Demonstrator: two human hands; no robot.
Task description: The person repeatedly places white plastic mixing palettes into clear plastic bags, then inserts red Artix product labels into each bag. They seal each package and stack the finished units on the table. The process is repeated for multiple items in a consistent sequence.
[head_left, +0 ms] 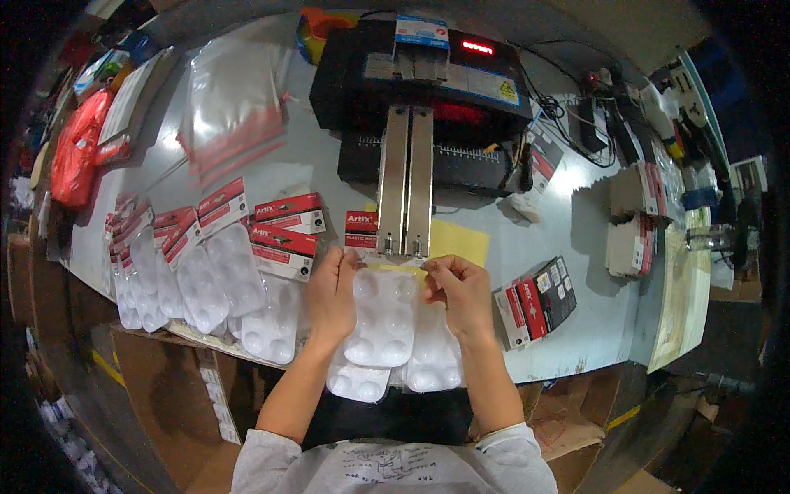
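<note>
A white plastic paint palette with round wells (381, 317) lies between my hands, its far end under the tips of two long metal bars (409, 181). My left hand (333, 288) is closed at the left of its far edge, and my right hand (462, 292) pinches at the right corner by the bar ends. Clear wrap seems to stretch between my fingertips. A red and white header card (360, 229) shows just left of the bars. More white palettes (432, 362) lie beneath and at the table's front edge.
The bars run from a black machine (420, 82) with a red display. Carded palettes (197, 280) pile up at left, beside clear bags (234, 99). At right are loose cards (539, 300), card stacks (634, 214) and cables (568, 123). A yellow sheet (461, 240) lies under the bars.
</note>
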